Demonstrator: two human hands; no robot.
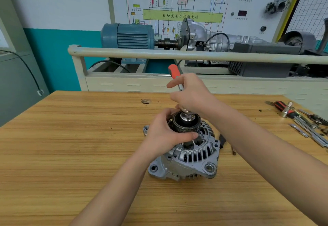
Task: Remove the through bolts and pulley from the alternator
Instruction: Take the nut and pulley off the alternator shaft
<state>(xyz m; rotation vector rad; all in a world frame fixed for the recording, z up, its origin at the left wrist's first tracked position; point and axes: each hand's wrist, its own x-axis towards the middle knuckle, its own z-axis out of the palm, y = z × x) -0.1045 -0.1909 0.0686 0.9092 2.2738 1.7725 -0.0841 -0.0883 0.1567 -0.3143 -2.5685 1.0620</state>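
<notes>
Alternator [188, 156]: mid-bench, pulley [186, 122] upward for tool access. Left hand [164, 135]: curled round the pulley rim, probably to stop it turning. Right hand [190, 94]: wrapped round the ratchet [174, 73], its socket on the pulley's centre nut. Spare tools [301, 121]: right bench edge.

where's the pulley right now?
Head view, centre: the pulley sits atop the alternator on the wooden table, gripped by the left hand.

Bare wooden table [74, 154] left of and in front of alternator [186, 154]; loose tools [301, 121] crowding far right edge; rail [177, 54] blocking reach beyond table.
</notes>
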